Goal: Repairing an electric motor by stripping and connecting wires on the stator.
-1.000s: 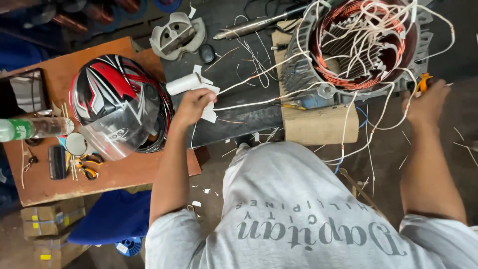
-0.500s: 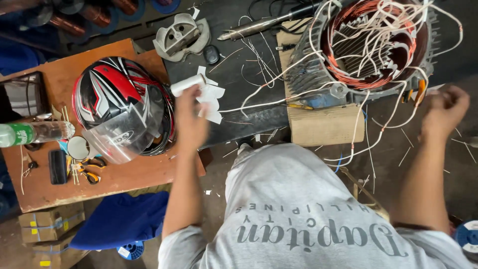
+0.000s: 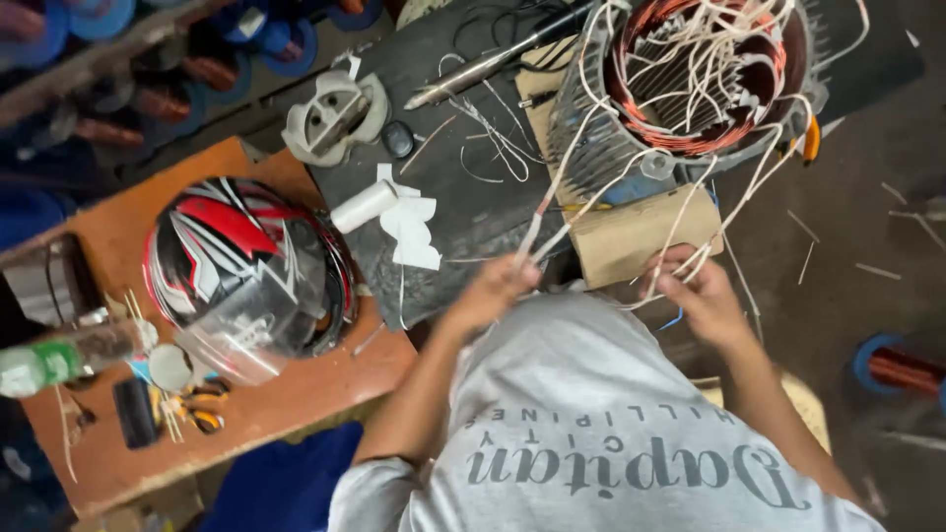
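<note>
Head view: the person in a grey shirt is bending over a motor stator point(image 3: 705, 84) sitting at about one o'clock, its copper windings ringing the bore and white sleeved lead wires point(image 3: 581, 187) spilling out toward the body. The left hand point(image 3: 493, 291) is pinching a bundle of those wires between thumb and fingers, just at the edge of the dark mat point(image 3: 463, 197). The right hand point(image 3: 695, 296), at about three o'clock from the left one, is curling closed around other strands, beside the cardboard block point(image 3: 631, 236) that is lying under the stator. A white tape roll point(image 3: 363, 205) with loose paper strips is lying on the mat at eleven o'clock. At nine o'clock a red, black and white helmet point(image 3: 246, 271) is resting on the orange wooden table point(image 3: 276, 414).
</note>
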